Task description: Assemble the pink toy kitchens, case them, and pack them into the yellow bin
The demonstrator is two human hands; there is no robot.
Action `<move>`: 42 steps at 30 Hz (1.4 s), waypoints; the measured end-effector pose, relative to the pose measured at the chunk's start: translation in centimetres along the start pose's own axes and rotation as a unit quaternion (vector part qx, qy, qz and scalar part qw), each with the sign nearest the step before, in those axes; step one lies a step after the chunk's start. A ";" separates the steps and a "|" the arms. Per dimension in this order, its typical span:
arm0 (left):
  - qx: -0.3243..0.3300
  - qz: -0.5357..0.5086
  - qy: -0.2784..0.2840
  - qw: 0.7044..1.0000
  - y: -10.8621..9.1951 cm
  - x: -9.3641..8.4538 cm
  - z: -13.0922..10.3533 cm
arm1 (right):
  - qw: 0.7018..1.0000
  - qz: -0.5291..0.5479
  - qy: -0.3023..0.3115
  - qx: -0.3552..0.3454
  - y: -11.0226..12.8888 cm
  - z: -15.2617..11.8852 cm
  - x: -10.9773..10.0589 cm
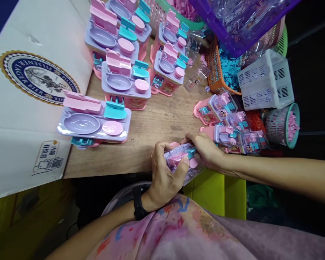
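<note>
Close to the table's front edge, my left hand (165,173) is closed around a small toy kitchen (176,157) in purple, pink and teal, the thumb pressed on its top. My right hand (207,150) grips the same toy from its right side; those fingertips are partly hidden behind it. A clear plastic piece (192,175) shows along the toy's lower side. Just beyond my right hand lie toy kitchens with clear covers, such as this one (215,108), on their sides. To the left stands a larger-looking toy kitchen (94,122) with a purple basin and a pink disc.
More toy kitchens (126,83) stand upright across the wooden table (162,119). A white carton (38,83) borders the left. At the right are an orange basket (213,68) of teal parts, a white basket (265,81), a green-rimmed basket (280,124) and a purple crate (219,29).
</note>
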State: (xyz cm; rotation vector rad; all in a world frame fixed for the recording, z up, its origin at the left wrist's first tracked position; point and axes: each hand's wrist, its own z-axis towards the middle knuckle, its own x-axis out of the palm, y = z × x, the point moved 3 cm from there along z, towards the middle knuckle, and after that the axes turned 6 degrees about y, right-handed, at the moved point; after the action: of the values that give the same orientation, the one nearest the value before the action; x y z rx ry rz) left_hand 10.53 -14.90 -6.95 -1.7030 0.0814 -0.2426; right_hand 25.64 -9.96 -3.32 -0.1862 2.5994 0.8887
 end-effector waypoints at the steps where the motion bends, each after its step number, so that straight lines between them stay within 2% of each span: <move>1: -0.005 -0.008 -0.001 1.000 0.1 0.0 0.0 | 1.000 -0.013 -0.009 -0.001 0.1 0.1 0.0; 4: -0.023 -0.025 0.006 0.999 0.3 0.2 0.1 | 1.000 -0.022 -0.009 -0.018 0.3 0.1 -0.1; 12: -0.043 -0.059 0.016 0.997 0.5 0.3 0.1 | 0.994 -0.004 0.065 -0.092 -0.9 0.1 -0.6; 15: -0.035 -0.056 0.016 0.998 0.4 0.3 0.0 | 0.986 -0.060 0.097 -0.123 -0.6 0.3 -0.8; 17: -0.027 -0.057 0.016 0.998 0.5 0.2 0.0 | 0.972 -0.130 0.093 -0.171 0.2 0.0 -1.0; 20: -0.017 -0.064 0.013 0.998 0.7 0.2 0.0 | 0.921 -0.246 0.043 -0.300 1.5 -1.6 -0.9; 23: 0.007 -0.063 0.007 0.998 0.8 0.5 0.6 | 0.830 -0.317 0.002 -0.459 1.4 -3.7 -0.5; 24: 0.017 -0.060 0.006 0.998 0.9 0.8 1.0 | 0.804 -0.326 -0.006 -0.497 1.0 -4.1 -0.5; 26: 0.033 -0.052 0.010 0.998 0.8 1.6 2.2 | 0.776 -0.338 -0.028 -0.532 0.2 -3.8 -1.1; 28: 0.037 -0.037 0.014 0.999 0.8 2.8 3.9 | 0.768 -0.358 -0.065 -0.527 0.1 -2.5 -2.5; 30: 0.035 -0.011 0.014 0.999 0.6 4.3 5.9 | 0.766 -0.373 -0.109 -0.512 1.3 -0.7 -4.6; 33: 0.031 0.043 0.022 0.998 0.4 6.5 8.5 | 0.758 -0.374 -0.163 -0.509 5.4 2.4 -8.0; 36: 0.066 0.103 0.073 0.990 -0.2 7.9 10.3 | 0.768 -0.391 -0.194 -0.469 10.7 6.3 -10.1; 39: 0.165 0.183 0.091 0.965 -2.1 6.7 11.2 | 0.802 -0.404 -0.207 -0.389 14.9 10.2 -10.5; 42: 0.293 0.306 0.064 0.904 -4.9 2.5 10.5 | 0.828 -0.408 -0.186 -0.336 16.7 12.9 -10.0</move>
State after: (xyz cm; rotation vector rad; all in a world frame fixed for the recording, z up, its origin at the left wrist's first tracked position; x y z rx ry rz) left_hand 14.75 -4.51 -3.21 -0.9921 0.5759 0.0950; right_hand 34.81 11.13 0.69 -1.0908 1.4857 1.2597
